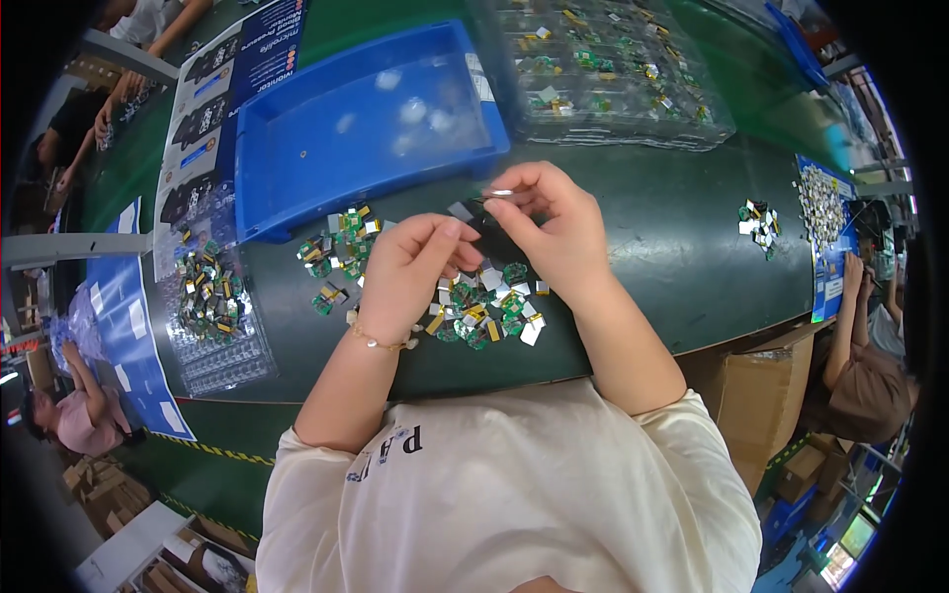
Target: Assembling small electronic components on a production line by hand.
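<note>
My right hand (559, 232) is closed in a pinch on a small circuit board (488, 201) with a shiny flat part, held above the dark green table. Close by on the left, my left hand (415, 265) has its thumb and fingers pressed together; anything between them is too small to make out. A grey square piece (461, 211) shows just beyond the left fingertips. Below and between my hands lies a loose pile of small green circuit boards (484, 308) with silver squares and yellow strips. Another group of boards (351, 242) lies to the left, partly behind my left hand.
A blue bin (259, 203) with whitish clumps stands at the back left. Stacked clear trays (633, 138) of boards are at the far side. More boards fill a clear tray (213, 296) at left; a small heap (759, 227) lies at right. Other people work nearby on both sides.
</note>
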Available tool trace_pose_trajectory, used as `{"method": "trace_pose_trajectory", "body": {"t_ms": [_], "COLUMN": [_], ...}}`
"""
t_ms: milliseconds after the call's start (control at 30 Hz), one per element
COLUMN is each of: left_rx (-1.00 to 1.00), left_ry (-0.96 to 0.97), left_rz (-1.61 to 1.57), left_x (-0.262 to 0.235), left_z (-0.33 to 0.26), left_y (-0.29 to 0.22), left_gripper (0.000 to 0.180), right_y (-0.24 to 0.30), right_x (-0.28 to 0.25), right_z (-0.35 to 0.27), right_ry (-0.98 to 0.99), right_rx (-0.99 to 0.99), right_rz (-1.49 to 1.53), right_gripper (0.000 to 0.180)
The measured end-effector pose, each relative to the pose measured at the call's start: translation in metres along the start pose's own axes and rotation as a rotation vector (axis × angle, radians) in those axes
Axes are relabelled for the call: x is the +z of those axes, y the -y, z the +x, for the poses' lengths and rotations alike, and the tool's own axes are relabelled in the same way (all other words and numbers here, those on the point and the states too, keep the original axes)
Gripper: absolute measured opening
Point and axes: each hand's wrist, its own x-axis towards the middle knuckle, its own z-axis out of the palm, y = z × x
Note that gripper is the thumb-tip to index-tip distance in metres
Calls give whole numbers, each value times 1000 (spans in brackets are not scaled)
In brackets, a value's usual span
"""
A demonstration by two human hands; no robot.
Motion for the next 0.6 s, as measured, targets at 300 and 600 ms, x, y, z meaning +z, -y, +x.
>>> {"method": "trace_pose_trajectory", "body": {"t_ms": [300, 600], "left_rx": [-15, 21], "left_ry": [-28, -8], "left_rz": [-398, -527], "left_x": [4, -6], "left_z": [4, 3], "left_y": [14, 24], "left_gripper": [26, 22], "right_y": [-6, -5], "right_x": [9, 11], "right_z": [4, 1], "right_ry": [-27, 59], "right_rx": [-508, -602], "right_rz": [-356, -296], "right_gripper": [23, 19]}}
